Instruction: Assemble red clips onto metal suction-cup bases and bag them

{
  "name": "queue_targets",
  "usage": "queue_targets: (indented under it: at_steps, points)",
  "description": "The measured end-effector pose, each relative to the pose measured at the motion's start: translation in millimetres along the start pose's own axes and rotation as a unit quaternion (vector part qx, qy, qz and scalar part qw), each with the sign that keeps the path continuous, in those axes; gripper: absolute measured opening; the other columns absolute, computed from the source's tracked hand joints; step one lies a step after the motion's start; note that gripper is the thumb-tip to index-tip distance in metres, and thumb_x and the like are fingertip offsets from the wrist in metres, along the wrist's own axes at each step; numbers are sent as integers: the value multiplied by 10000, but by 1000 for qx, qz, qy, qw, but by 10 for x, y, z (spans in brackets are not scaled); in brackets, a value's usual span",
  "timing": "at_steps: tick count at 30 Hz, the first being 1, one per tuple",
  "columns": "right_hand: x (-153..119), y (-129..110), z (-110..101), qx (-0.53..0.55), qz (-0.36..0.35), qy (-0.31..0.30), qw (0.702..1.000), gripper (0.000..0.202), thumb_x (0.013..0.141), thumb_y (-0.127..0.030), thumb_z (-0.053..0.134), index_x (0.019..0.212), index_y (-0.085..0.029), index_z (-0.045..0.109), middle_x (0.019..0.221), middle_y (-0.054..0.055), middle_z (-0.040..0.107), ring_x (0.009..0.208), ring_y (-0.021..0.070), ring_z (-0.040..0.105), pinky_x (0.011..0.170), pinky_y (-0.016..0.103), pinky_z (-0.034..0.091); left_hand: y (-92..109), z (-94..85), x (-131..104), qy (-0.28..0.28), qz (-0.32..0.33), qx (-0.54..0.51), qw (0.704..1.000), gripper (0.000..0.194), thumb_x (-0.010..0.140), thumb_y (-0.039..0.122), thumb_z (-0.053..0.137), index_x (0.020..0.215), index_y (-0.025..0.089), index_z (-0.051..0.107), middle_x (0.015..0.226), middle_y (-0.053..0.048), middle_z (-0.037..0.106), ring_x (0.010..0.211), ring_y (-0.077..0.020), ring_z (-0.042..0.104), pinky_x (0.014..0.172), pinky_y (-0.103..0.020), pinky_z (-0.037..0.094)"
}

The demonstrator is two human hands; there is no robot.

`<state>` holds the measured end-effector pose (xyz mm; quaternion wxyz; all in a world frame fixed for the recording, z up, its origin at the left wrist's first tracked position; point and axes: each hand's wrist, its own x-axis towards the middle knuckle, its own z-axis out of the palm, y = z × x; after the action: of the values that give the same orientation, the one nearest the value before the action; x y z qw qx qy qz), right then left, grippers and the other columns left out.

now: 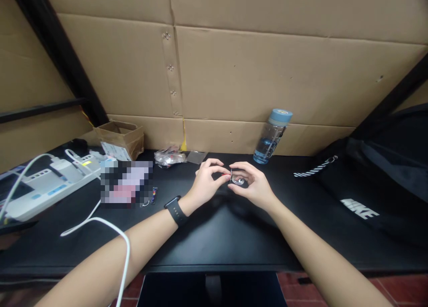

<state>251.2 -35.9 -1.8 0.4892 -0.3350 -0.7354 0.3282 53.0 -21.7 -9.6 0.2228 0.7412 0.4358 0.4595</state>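
Both hands meet over the middle of the black table (pixel 214 240). My left hand (pixel 210 180), with a dark watch on the wrist, pinches a small red piece (pixel 226 175) between thumb and fingertips. Thumb and fingers of my right hand (pixel 252 184) close on the edges of a thin, flat disc-like object (pixel 231 176) seen nearly edge-on. The red piece touches or lies very near its left face. A clear, rounded shiny item (pixel 238 180) shows inside the curve of my right hand; whether it is joined to the disc cannot be made out.
Behind stand a blue-lidded bottle (pixel 271 137), crumpled clear packaging (pixel 170 157) and an open cardboard box (pixel 122 138). Power strips (pixel 53 188) lie left; a white cable (pixel 126 249) crosses my left forearm. A black bag (pixel 371 186) with a striped strap (pixel 310 170) is right.
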Motion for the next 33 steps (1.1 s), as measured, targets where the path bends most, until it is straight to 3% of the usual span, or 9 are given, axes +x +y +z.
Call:
queue_targets:
  at_steps: [10, 27, 33]
  points:
    - [-16, 25, 7, 11, 13, -1, 1000, 468, 781, -299, 837, 1217, -264, 671, 1226, 88, 652, 1057, 269, 736, 876, 366, 619, -27, -15, -5, -9, -2, -40, 999, 48, 860, 287, 767, 886, 308, 802, 999, -4, 779, 1155, -242, 642, 1043, -411, 466]
    - [-16, 68, -8, 14, 17, 3, 1000, 477, 775, -282, 839, 1220, -250, 672, 1242, 99, 661, 1035, 260, 742, 869, 371, 629, 14, -22, -13, -13, 8, -52, 999, 97, 892, 299, 720, 934, 237, 781, 985, -33, 779, 991, -218, 687, 931, -357, 508]
    - [-18, 65, 21, 29, 22, 12, 999, 475, 765, -290, 855, 1212, -256, 698, 1214, 89, 678, 1005, 247, 747, 853, 358, 630, 72, -12, -36, -21, 22, 23, 999, 84, 927, 244, 670, 925, 257, 754, 980, -5, 768, 1031, -218, 655, 916, -376, 438]
